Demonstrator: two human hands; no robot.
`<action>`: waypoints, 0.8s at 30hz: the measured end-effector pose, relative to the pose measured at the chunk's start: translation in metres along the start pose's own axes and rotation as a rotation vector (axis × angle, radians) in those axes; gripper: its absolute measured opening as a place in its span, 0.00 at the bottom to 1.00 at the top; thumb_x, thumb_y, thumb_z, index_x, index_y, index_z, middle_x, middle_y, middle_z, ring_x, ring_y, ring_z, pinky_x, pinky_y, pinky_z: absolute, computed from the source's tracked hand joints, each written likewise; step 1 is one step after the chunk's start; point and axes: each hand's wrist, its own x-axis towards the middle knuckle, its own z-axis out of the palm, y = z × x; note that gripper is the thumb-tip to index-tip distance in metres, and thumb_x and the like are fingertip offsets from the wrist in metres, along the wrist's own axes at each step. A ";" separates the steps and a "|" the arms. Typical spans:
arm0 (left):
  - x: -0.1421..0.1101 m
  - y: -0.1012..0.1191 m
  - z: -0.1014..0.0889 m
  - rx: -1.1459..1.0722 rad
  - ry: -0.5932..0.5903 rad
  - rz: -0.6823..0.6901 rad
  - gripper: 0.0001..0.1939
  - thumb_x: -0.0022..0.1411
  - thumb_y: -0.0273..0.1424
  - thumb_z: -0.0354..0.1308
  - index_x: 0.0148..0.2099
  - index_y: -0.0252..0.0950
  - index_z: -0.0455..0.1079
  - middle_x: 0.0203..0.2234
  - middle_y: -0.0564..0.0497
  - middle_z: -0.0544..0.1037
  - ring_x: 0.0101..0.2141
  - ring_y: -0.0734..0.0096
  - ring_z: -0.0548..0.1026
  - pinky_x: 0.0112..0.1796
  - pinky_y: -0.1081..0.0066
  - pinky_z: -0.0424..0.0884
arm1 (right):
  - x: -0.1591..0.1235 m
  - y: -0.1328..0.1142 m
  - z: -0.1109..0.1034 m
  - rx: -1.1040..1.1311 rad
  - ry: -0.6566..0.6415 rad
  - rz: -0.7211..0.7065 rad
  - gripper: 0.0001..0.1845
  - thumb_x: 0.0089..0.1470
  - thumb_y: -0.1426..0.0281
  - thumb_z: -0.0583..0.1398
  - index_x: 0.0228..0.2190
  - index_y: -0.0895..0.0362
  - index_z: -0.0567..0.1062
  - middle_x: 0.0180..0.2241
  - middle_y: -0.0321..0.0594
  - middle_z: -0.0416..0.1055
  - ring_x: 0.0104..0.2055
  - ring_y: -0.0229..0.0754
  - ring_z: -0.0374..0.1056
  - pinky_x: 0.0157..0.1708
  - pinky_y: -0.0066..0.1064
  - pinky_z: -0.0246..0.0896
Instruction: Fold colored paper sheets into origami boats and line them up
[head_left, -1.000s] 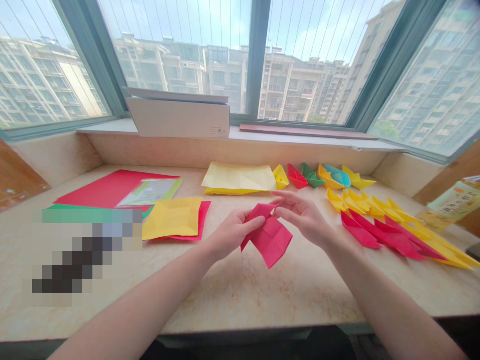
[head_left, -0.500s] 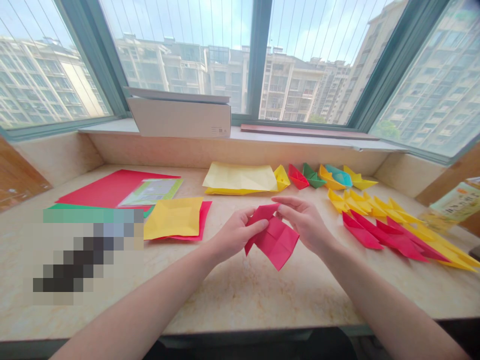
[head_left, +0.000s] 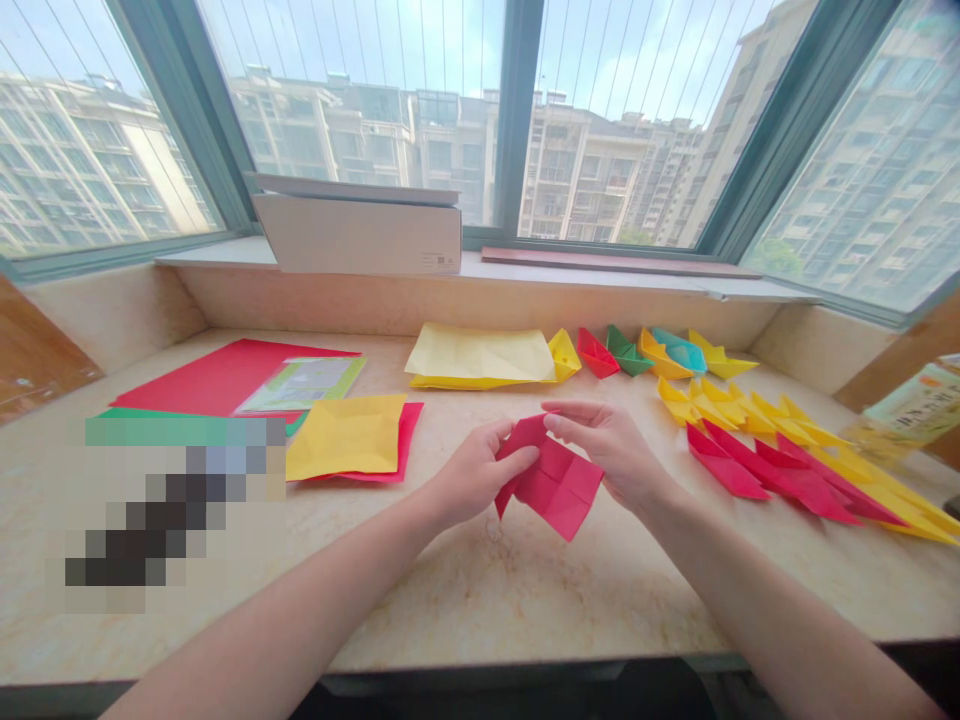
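Note:
A partly folded red paper [head_left: 553, 487] is held just above the marble counter [head_left: 480, 590], between both hands. My left hand [head_left: 472, 475] pinches its left edge, thumb on top. From the right, my right hand [head_left: 611, 450] grips the upper flap with fingers curled over it. Both hands are closed on the paper.
Folded paper boats [head_left: 652, 352] in red, green, yellow and blue line the back. Red and yellow folded pieces [head_left: 780, 455] lie at right. Yellow sheets [head_left: 480, 357], a yellow-on-red stack [head_left: 349, 437] and large red paper [head_left: 217, 378] lie left. A white box [head_left: 360, 230] sits on the sill.
Both hands have drawn slightly closer together around the red paper, and its upper flap has been pressed down a little; the paper shifted slightly right.

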 end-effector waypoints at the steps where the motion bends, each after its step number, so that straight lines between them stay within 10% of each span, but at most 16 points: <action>1: 0.000 0.000 0.000 -0.004 -0.002 0.003 0.13 0.61 0.37 0.61 0.45 0.34 0.74 0.36 0.47 0.79 0.36 0.65 0.76 0.34 0.71 0.69 | -0.001 0.000 0.001 -0.003 0.003 -0.003 0.23 0.43 0.60 0.71 0.41 0.56 0.81 0.36 0.43 0.80 0.34 0.44 0.75 0.32 0.33 0.68; 24: -0.001 0.006 0.002 -0.110 -0.057 -0.038 0.10 0.60 0.35 0.62 0.41 0.34 0.75 0.32 0.48 0.79 0.31 0.69 0.76 0.32 0.73 0.69 | 0.002 0.003 0.001 0.035 0.057 -0.004 0.18 0.40 0.59 0.73 0.33 0.57 0.82 0.29 0.39 0.76 0.30 0.39 0.68 0.30 0.30 0.62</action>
